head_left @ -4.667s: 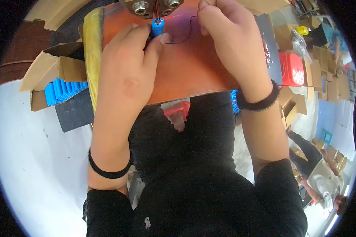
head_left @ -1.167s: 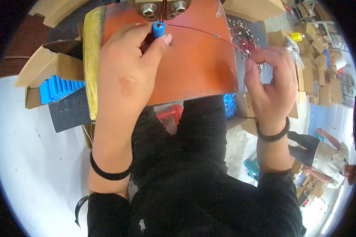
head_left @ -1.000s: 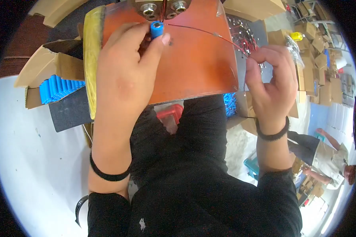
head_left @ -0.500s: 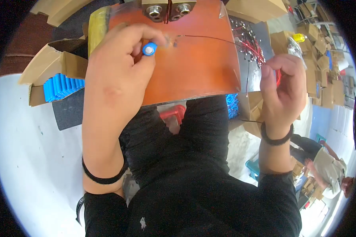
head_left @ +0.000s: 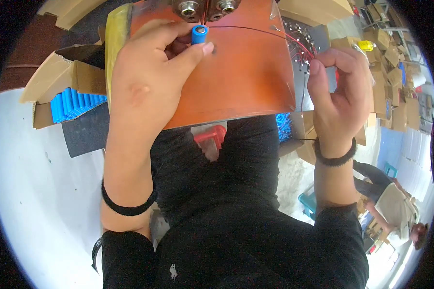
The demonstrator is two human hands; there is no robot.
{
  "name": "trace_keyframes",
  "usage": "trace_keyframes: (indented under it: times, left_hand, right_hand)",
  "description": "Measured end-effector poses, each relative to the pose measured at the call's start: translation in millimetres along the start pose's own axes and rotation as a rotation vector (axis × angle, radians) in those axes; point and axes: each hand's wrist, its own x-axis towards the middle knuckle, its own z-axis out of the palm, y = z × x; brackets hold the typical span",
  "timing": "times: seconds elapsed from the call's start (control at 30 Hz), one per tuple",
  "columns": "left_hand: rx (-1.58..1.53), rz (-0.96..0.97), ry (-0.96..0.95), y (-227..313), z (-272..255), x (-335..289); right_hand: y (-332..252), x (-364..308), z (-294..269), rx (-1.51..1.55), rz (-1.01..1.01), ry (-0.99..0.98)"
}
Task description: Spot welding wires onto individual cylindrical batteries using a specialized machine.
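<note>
Blue cylindrical cell (head_left: 199, 34) sits upright between my left hand's (head_left: 147, 82) thumb and fingertips, just under the two metal terminals (head_left: 207, 8) at the far edge of the orange mat (head_left: 248, 72). I judge that keeps its end close to them. My right hand (head_left: 340, 91) is closed, pinching a thin red wire (head_left: 279, 36) drawn across to the cell, probably to keep it taut.
</note>
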Motion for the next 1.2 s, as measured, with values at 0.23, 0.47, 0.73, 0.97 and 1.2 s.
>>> trace_keyframes:
  times: [0.23,0.47,0.73,0.97,1.2]
  left_hand:
    - [-0.028,0.006,-0.015,-6,-1,3]
    - [-0.062,0.190,-0.041,-15,-3,9]
    - [-0.157,0.055,0.023,-5,6,-2]
    - [-0.056,0.103,0.035,-10,6,-2]
    - [-0.100,-0.023,0.039,-2,8,-1]
  right_hand:
    - [4,-3,5,0.012,0.007,-0.016]
    - [1,-8,4,-0.012,0.006,-0.023]
    - [-2,-9,1,0.084,0.057,-0.019]
    - [-1,-12,2,0.163,0.094,0.004]
    - [2,-13,5,0.201,0.140,0.001]
